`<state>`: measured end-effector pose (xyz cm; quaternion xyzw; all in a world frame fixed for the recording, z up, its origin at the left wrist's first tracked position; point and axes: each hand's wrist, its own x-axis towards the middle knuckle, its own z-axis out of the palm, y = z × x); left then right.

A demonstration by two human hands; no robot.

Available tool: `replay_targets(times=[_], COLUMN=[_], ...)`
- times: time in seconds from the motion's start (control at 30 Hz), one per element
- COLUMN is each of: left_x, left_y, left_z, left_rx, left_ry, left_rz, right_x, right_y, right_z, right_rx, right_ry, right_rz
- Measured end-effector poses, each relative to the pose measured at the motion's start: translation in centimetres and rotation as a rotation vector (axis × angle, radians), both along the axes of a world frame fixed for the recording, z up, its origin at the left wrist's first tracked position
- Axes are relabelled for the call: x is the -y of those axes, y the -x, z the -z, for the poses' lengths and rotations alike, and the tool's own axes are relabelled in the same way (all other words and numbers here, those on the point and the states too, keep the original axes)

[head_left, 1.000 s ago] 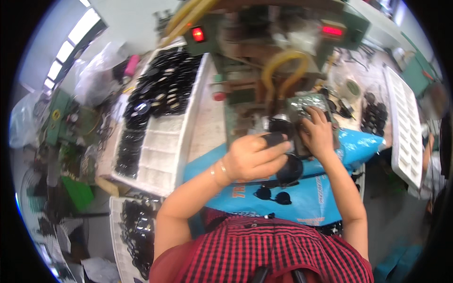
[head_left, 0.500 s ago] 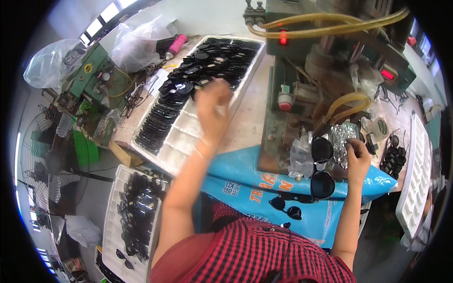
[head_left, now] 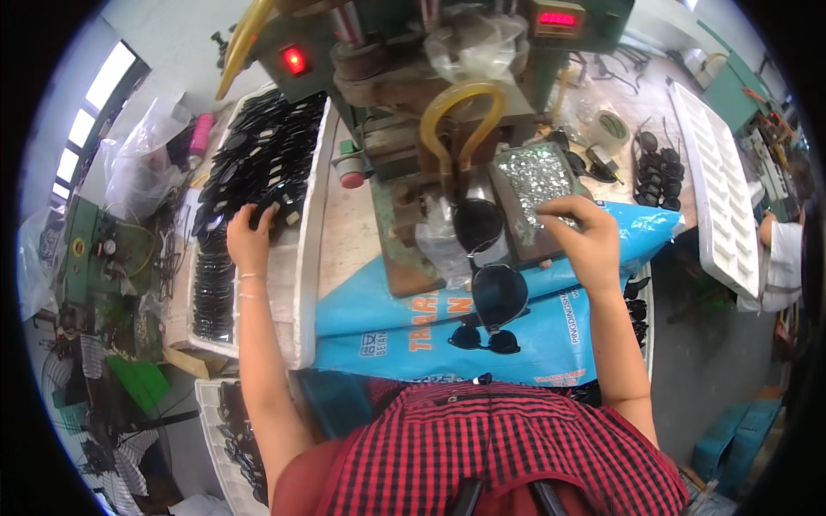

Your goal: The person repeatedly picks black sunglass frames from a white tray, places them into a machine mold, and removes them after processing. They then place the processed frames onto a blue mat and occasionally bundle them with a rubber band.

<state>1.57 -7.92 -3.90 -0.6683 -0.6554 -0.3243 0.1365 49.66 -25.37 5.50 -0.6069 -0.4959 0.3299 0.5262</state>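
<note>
My left hand (head_left: 249, 238) reaches into a long white tray (head_left: 303, 284), its fingertips closed on a black sunglasses frame (head_left: 274, 215) among many packed in rows. My right hand (head_left: 588, 239) is raised beside a shallow holder of small shiny metal pieces (head_left: 535, 185). Its thumb and forefinger are drawn together, and whatever lies between them is too small to make out. Between my hands, a pair of dark sunglasses (head_left: 500, 296) stands at the front of the green press machine (head_left: 404, 249), under a looped yellow hose (head_left: 459, 112). Another dark pair (head_left: 483, 340) lies on the blue plastic sheet (head_left: 551, 344).
A red push button (head_left: 351, 179) juts from the press's left side. At the right are a tape roll (head_left: 610, 129), a cluster of black glasses (head_left: 658, 172) and a white slotted tray (head_left: 718, 198). Another white tray (head_left: 212, 421) of glasses sits lower left.
The view has swung to the right. My left hand, blurred above the tray before, is now down on the frames. My right hand stays by the metal pieces, with its fingers raised slightly.
</note>
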Motion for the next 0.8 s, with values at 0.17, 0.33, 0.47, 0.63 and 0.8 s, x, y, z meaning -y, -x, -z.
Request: replay_targets(times=[0.17, 0.33, 0.47, 0.63, 0.8], left_x=[2.7, 8.7, 11.8, 9.4, 9.0], left_y=[-4.8, -10.7, -17.7, -21.7, -21.2], left_z=[-3.4, -5.7, -13.0, -15.8, -15.6], left_rx=[-0.211, 0.846, 1.113, 1.058, 1.077], left_ry=[-0.331, -0.173, -0.303, -0.276, -0.326], left_rz=[0.065, 0.153, 0.856, 0.943, 1.020], right_x=[-5.2, -5.2, -5.2, -5.2, -4.5], right_y=[3.1, 5.0, 5.6, 7.2, 7.9], right_z=[-1.2, 0.0, -0.6, -1.1, -1.4], right_rx=[0.016, -0.079, -0.158, -0.432, -0.499], right_ry=[-0.201, -0.196, -0.167, -0.104, -0.148], right_rz=[-0.117, -0.086, -0.112, -0.151, -0.144])
